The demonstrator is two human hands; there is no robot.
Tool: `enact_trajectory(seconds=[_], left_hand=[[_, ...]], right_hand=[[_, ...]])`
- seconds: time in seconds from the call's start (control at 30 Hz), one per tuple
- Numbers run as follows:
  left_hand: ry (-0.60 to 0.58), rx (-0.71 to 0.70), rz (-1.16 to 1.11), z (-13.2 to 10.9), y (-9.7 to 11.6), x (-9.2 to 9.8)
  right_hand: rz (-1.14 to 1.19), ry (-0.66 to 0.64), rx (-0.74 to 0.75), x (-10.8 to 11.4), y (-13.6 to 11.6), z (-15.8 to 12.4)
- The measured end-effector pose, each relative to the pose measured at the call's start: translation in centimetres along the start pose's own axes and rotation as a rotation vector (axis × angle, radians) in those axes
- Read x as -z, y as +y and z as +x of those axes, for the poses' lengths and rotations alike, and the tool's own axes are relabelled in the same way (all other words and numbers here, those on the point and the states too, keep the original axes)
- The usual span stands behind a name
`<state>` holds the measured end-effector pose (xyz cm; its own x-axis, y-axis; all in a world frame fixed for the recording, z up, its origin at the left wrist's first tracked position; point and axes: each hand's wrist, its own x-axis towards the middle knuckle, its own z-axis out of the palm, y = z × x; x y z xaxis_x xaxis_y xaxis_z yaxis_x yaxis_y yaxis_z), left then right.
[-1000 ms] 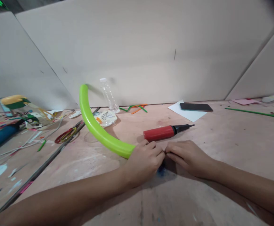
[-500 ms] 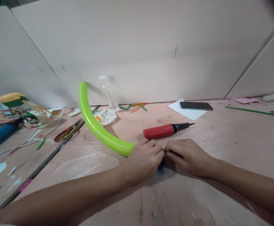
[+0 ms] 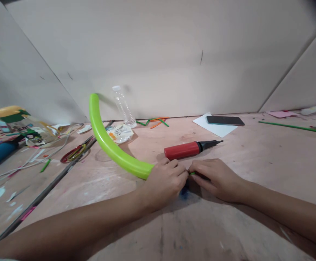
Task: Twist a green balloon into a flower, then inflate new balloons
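Note:
A long lime-green balloon [image 3: 110, 149], inflated and curved, rises from my left hand up toward the wall. My left hand [image 3: 168, 181] is closed around the balloon's near end, which its fingers hide. Close by on the right, my right hand [image 3: 214, 177] has its fingers pinched together on a small green bit that looks like the balloon's neck. The fingertips of both hands almost meet. Just behind them lies a red balloon pump [image 3: 183, 150] with a black nozzle pointing right.
A clear plastic bottle [image 3: 123, 108] stands by the wall beside a crumpled plastic wrapper [image 3: 121, 133]. Folded green and orange sticks [image 3: 158, 122] lie near it. A phone [image 3: 225, 120] rests on white paper. Leftward are scissors [image 3: 76, 151], a yellow-lidded bottle [image 3: 24, 125] and a blue pump [image 3: 0, 156].
The whole view has shifted very slightly. Both hands keep their hold on the balloon, with hardly any movement between them.

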<state>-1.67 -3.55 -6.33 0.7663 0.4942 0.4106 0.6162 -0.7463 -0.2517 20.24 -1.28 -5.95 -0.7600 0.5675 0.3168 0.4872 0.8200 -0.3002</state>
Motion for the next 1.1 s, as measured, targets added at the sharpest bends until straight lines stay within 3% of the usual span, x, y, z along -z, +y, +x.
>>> enact_trajectory(seconds=[1.1], left_hand=[[0.084, -0.018, -0.016, 0.1, -0.01, 0.12]], right_hand=[[0.014, -0.012, 0.012, 0.06, 0.14, 0.05]])
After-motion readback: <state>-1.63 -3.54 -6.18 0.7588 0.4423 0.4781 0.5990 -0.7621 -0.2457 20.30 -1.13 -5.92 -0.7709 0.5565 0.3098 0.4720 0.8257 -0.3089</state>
